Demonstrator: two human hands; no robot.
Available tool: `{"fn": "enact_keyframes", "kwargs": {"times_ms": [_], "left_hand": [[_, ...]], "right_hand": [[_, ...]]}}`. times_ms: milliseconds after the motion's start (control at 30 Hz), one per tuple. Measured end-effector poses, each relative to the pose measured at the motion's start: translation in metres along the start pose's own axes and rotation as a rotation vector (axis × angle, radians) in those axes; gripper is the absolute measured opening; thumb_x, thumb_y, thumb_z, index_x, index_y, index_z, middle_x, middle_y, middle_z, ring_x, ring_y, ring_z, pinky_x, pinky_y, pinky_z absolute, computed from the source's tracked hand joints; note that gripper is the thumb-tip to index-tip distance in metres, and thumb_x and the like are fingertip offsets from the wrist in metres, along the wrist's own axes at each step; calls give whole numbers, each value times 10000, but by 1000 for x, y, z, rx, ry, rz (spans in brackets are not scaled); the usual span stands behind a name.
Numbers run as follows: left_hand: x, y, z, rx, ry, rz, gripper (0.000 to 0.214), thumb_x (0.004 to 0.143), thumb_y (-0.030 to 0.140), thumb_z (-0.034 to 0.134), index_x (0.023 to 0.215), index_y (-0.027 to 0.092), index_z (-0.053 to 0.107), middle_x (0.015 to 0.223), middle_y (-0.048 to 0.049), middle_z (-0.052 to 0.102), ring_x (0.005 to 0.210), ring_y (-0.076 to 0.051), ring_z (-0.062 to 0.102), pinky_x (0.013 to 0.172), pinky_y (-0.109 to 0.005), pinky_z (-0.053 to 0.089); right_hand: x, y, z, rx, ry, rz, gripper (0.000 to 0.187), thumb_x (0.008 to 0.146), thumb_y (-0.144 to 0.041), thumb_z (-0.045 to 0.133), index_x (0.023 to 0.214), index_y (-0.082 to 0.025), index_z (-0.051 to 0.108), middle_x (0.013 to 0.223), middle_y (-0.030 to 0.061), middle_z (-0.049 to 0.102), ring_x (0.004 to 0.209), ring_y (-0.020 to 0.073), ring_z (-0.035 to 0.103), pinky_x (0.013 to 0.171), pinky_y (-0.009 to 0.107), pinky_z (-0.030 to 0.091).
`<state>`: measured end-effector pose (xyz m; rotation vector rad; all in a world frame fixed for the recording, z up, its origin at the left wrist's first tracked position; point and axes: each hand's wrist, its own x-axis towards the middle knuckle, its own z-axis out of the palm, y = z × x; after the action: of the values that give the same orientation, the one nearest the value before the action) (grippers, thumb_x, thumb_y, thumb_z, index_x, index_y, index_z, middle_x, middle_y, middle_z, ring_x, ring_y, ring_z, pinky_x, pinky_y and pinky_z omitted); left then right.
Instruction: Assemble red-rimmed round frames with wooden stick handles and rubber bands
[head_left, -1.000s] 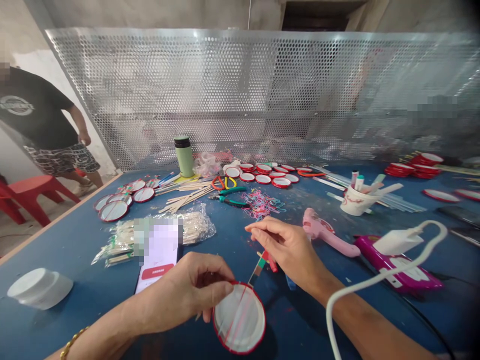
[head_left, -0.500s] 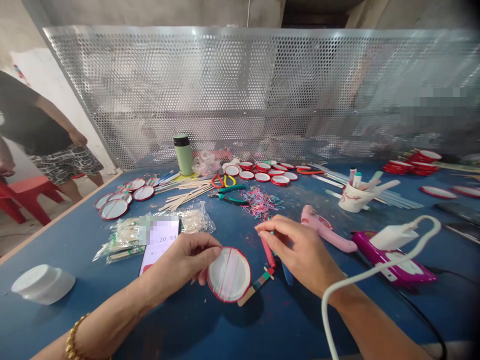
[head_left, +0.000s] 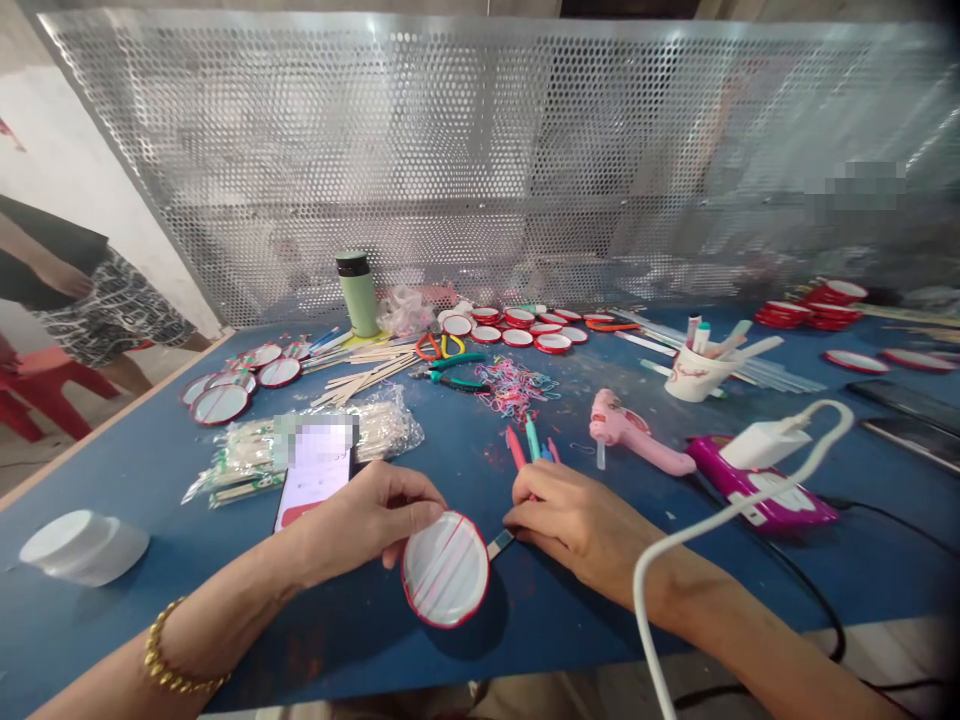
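Observation:
My left hand [head_left: 360, 525] pinches the upper left edge of a round white lid with a red rim [head_left: 445, 568], which has red rubber bands stretched across it. The lid lies on the blue table [head_left: 480, 470]. My right hand [head_left: 574, 525] rests just right of the lid with its fingers closed on the end of a coloured wooden stick [head_left: 500, 543] that pokes out from under the lid. Several coloured markers [head_left: 529, 445] lie just beyond my right hand.
A phone [head_left: 315, 470] and bagged sticks [head_left: 255, 455] lie left. Pink glue gun [head_left: 630, 432], magenta glue gun [head_left: 757, 490] with white cable [head_left: 675, 550] at right. Pliers [head_left: 450, 370], rubber bands [head_left: 514, 385], more lids [head_left: 525, 330], green bottle [head_left: 358, 293], cup [head_left: 694, 375] behind. A person [head_left: 67, 290] stands far left.
The lid and stick went from held up and tilted to lying on the table. My right hand left the red marker and moved down to grip the stick by the lid.

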<state>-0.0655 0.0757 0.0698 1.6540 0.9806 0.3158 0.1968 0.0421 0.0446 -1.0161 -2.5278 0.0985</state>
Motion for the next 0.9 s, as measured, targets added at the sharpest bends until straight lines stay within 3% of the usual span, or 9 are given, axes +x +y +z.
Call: {"fn": "enact_keyframes", "kwargs": {"times_ms": [367, 700, 900], "left_hand": [[1, -6, 5, 20, -10, 19, 293, 894, 389, 530, 931, 142, 684, 643, 22, 535, 497, -72, 442, 461, -184, 324], [2, -8, 4, 38, -12, 3, 259, 891, 389, 548, 930, 145, 625, 635, 52, 472, 493, -63, 374, 451, -190, 289], [3, -5, 4, 37, -18, 94, 277, 898, 375, 579, 970, 145, 716, 837, -21, 632, 721, -111, 511, 630, -214, 395]], "right_hand": [[22, -17, -21, -177, -33, -184, 288, 986, -86, 416, 880, -151, 676, 882, 61, 587, 808, 169, 478, 736, 305, 386], [27, -21, -22, -167, -15, -203, 324, 1006, -111, 369, 901, -142, 674, 876, 70, 580, 798, 181, 456, 720, 316, 378], [32, -22, -22, -214, -26, -239, 331, 1008, -96, 356, 897, -142, 664, 879, 70, 585, 825, 189, 463, 764, 333, 364]]}}
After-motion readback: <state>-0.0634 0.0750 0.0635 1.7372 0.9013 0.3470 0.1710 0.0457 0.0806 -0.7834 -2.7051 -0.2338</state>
